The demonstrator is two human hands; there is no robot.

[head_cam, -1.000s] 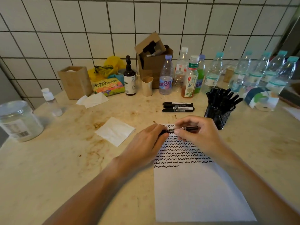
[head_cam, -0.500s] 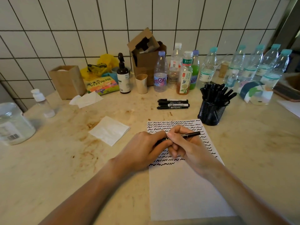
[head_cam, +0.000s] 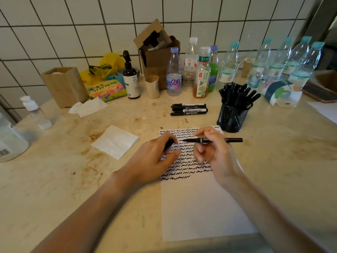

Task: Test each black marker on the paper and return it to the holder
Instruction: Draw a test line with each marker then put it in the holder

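A white paper [head_cam: 200, 203] lies in front of me, its upper part covered with rows of black squiggles. My right hand [head_cam: 214, 152] pinches an uncapped black marker [head_cam: 231, 140] that lies level above the paper, tip pointing left. My left hand [head_cam: 155, 157] curls round the marker's black cap [head_cam: 168, 144], a short gap from the tip. A black mesh holder [head_cam: 232, 117] full of black markers stands just beyond the paper's top right corner. Three capped markers [head_cam: 188, 109] lie side by side on the table behind the paper.
A folded white napkin [head_cam: 115, 141] lies left of the paper. Several plastic bottles [head_cam: 174, 73], a paper cup [head_cam: 152, 86], a pump bottle [head_cam: 130, 79] and cardboard boxes [head_cam: 156, 52] line the tiled wall. A clear jar [head_cam: 9, 139] stands at the far left.
The cap has come off the marker: my left hand drew it away to the left while my right hand kept the body. The view tilted down slightly.
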